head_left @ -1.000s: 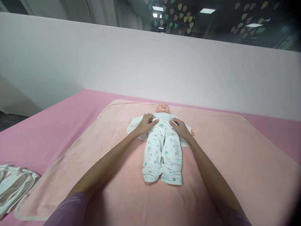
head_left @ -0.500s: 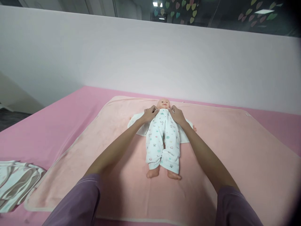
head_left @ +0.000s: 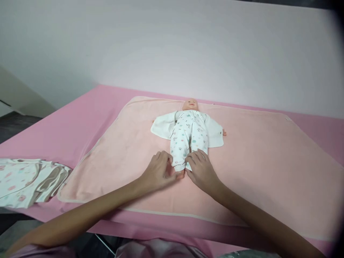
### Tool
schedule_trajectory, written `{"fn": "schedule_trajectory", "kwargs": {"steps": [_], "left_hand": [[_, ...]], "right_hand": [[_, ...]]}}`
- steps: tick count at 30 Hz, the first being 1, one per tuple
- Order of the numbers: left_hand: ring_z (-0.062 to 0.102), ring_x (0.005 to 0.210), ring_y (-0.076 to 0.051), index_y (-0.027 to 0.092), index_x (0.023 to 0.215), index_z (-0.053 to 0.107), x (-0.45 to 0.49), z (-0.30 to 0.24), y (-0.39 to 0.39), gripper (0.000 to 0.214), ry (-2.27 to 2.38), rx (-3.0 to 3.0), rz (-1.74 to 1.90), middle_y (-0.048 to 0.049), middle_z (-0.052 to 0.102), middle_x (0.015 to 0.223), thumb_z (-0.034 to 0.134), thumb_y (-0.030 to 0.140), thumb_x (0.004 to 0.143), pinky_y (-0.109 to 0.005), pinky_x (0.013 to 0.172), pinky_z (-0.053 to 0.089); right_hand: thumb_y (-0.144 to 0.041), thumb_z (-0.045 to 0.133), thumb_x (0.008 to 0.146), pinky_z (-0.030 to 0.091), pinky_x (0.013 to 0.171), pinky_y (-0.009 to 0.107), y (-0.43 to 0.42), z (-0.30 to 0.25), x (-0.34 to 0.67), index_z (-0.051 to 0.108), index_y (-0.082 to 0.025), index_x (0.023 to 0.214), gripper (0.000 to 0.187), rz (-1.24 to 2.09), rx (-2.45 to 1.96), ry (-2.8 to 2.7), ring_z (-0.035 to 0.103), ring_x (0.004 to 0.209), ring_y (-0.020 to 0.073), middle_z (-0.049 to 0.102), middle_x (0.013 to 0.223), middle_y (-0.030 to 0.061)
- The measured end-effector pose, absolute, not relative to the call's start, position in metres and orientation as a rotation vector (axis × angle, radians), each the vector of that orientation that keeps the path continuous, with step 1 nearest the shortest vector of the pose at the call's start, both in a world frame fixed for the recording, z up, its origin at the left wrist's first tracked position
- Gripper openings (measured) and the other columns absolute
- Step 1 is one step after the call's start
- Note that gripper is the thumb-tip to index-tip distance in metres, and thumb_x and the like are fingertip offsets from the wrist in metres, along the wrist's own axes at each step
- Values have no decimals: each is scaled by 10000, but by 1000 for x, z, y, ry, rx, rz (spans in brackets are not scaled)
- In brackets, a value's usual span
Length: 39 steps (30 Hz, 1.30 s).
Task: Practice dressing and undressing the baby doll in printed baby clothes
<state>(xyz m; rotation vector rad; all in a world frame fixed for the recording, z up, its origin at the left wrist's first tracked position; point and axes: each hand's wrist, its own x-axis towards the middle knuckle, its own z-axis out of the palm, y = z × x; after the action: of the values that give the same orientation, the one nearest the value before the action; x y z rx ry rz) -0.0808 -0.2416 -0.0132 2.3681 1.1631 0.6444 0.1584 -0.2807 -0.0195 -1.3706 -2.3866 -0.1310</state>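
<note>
Left hand (head_left: pixel 158 172), wide, is framing one cuff (head_left: pixel 179 167); right hand (head_left: pixel 203 171), grip unclear, is covering another, apparently straightening pants (head_left: pixel 181 142), next needing even tugging.

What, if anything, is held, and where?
Left hand and right hand are at the hems of the patterned trousers; whether either grips cloth cannot be told.
</note>
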Motion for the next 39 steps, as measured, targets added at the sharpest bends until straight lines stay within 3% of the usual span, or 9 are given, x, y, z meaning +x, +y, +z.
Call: {"fn": "schedule_trajectory", "kwargs": {"steps": [6,11,15,20,24,29,32,36,39], "left_hand": [[523,935,-276,233,919,451,-45,-21,-241,281,1315,2476,623,-86,581,1022,639,441,904,-414,770,433],[552,919,-273,205,1032,517,-61,-18,-237,145,1352,2695,652,-99,621,1070,567,329,974,-418,788,423],[584,960,-290,193,1147,530,-86,-18,-241,217,1354,2795,616,-126,641,1179,592,301,969,-422,793,429],[606,1024,-302,232,1130,554,-101,-19,-262,246,1268,2743,546,-112,635,1234,634,308,911,-423,818,450],[584,1129,-321,245,1156,573,-105,-13,-277,296,1205,2725,594,-118,623,1282,627,242,865,-453,885,454],[543,1208,-326,226,1283,539,-96,-2,-293,398,1070,2708,685,-148,582,1361,602,463,969,-465,977,441],[543,1163,-334,199,1272,559,-68,-2,-291,377,1036,2806,636,-165,599,1309,546,470,1010,-477,942,429],[543,1038,-348,176,1097,623,-26,-14,-272,177,1171,2948,483,-174,621,1142,525,282,995,-494,850,408],[540,1020,-347,172,1020,635,-11,-23,-260,126,1198,3018,453,-170,622,1092,534,181,946,-493,830,398]], "right_hand": [[-96,574,878,405,1123,537,-271,-25,143,599,-257,958,181,-157,-1387,-2188,575,1016,298,657,979,75],[-113,546,869,448,1031,462,-285,-19,138,512,-257,872,148,-131,-1384,-2107,536,877,257,580,830,35],[-128,554,890,431,1019,490,-293,-27,140,502,-253,873,137,-238,-1398,-2204,528,889,281,588,856,57],[-146,601,857,445,968,487,-310,-32,137,498,-253,866,149,-149,-1424,-2215,544,902,285,599,871,55],[-246,631,911,406,1089,551,-330,-25,145,553,-256,995,115,-96,-1363,-2176,587,1043,312,652,1056,90],[-356,677,948,472,1037,542,-345,-35,185,546,-256,1255,348,11,-1461,-1972,577,1244,350,625,1318,143],[-440,701,943,525,935,506,-345,-45,202,543,-265,1248,386,245,-1570,-1851,629,1141,333,658,1227,124],[-509,712,932,535,823,440,-343,-47,206,554,-282,1093,320,610,-1538,-1809,661,884,264,672,942,26],[-485,624,995,507,732,394,-343,-42,205,540,-280,1043,227,706,-1510,-1759,619,745,222,634,830,-9]]}}
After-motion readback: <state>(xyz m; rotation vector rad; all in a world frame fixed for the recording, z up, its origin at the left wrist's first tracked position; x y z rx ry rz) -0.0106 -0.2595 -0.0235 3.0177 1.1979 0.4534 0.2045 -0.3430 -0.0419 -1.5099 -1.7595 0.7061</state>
